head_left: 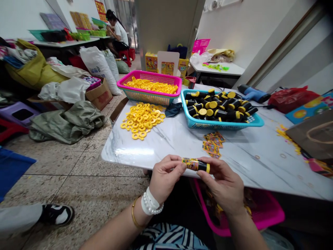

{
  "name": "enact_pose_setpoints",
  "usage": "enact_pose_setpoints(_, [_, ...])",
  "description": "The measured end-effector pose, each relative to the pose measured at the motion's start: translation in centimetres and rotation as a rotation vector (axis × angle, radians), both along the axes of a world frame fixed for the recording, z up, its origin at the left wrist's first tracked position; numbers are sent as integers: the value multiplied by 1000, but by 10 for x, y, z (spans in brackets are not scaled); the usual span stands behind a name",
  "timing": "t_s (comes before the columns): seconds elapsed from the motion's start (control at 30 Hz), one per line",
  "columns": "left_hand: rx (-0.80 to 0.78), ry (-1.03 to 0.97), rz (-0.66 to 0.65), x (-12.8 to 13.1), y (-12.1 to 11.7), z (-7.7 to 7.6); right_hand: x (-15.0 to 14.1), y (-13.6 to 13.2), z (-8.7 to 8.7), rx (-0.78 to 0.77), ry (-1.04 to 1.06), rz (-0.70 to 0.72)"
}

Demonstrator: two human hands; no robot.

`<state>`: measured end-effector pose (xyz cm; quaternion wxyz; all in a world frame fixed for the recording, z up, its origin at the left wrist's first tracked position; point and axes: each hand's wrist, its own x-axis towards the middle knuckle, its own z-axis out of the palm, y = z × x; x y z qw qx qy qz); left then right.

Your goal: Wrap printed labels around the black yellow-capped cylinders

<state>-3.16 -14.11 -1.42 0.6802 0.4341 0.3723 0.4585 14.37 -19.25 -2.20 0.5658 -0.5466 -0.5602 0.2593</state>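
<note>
Black tube with a yellow end and a colourful printed wrapper lies level, just below the centre of the frame, in front of the counter's near edge. The left hand's fingers are pinched closed on its wrapped end; those of the right hand are curled shut around its yellow end. Printed slips lie just beyond, right of centre. Farther back, a blue basket holds many black-and-yellow tubes. Left of it, loose yellow rings lie before a pink-rimmed basket of more rings. A seated person occupies the upper left.
</note>
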Motion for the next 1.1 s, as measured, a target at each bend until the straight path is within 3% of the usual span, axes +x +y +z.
enact_pose_setpoints(0.1, [81,40,30,-5,5,-1,1,1,-2,97,-67,-3])
enact_pose_setpoints(0.27, [-40,10,-292,-13,21,-4,-1,5,3,107,-185,79])
enact_pose_setpoints(0.43, [-67,40,-295,-12,23,-6,1,-1,3,33,-282,162])
enact_pose_setpoints(0.57, [29,96,-310,2,21,-2,2,-5,-8,-6,-208,69])
enact_pose_setpoints(0.63, [71,114,-329,6,24,1,4,-5,-10,47,-200,14])
enact_pose_setpoints(0.83, [36,225,-453,-7,39,8,12,4,-2,336,-477,23])
enact_pose_setpoints(1.1, [65,153,-455,-1,44,2,11,6,-5,328,-379,3])
